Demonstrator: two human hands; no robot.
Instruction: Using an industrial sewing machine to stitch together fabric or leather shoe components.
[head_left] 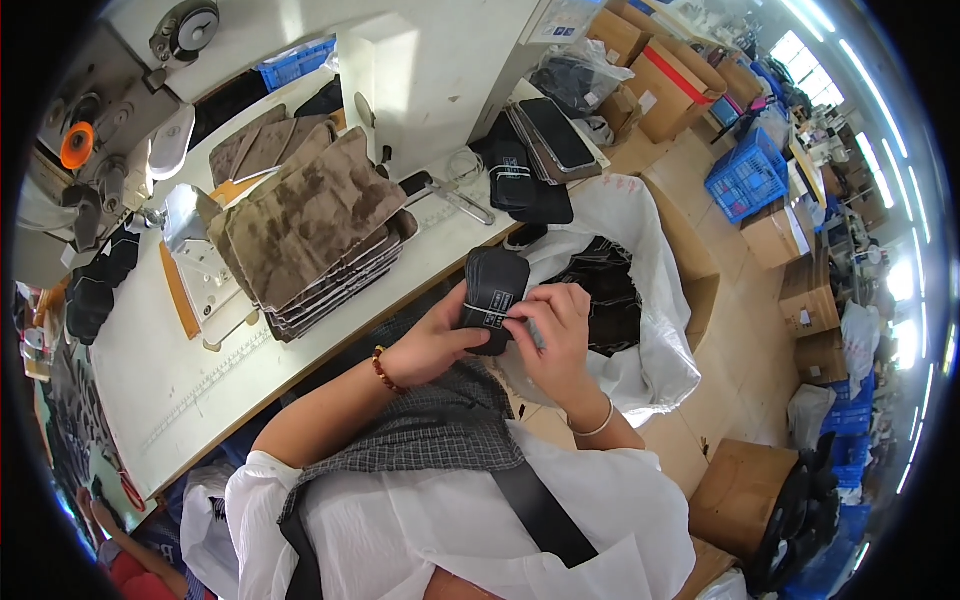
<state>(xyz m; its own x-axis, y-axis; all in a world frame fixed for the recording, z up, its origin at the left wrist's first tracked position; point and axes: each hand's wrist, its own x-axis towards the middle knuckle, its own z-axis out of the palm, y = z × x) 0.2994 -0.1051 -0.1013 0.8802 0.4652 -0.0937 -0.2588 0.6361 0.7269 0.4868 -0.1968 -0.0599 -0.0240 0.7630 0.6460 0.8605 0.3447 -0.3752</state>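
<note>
A small stack of black cut pieces (497, 273) with white printing is gripped in my left hand (437, 338), thumb on its face and fingers behind. A thin white tie (484, 309) runs around its middle. My right hand (556, 338) pinches that tie at the stack's right edge, finger and thumb pressed together. Just beyond my hands, a white woven sack (668, 345) gapes, with dark pieces inside. To the left on the table (215, 385) lies a tall pile of brown plush pieces (310, 215).
A sewing machine (195, 270) stands at the table's left. A tied black bundle (512, 180), a phone (556, 133) and small scissors-like snips (462, 200) lie near the far edge. Cardboard boxes (740, 495) and a blue crate (748, 175) sit on the floor to the right. Another person's arm (130, 545) shows lower left.
</note>
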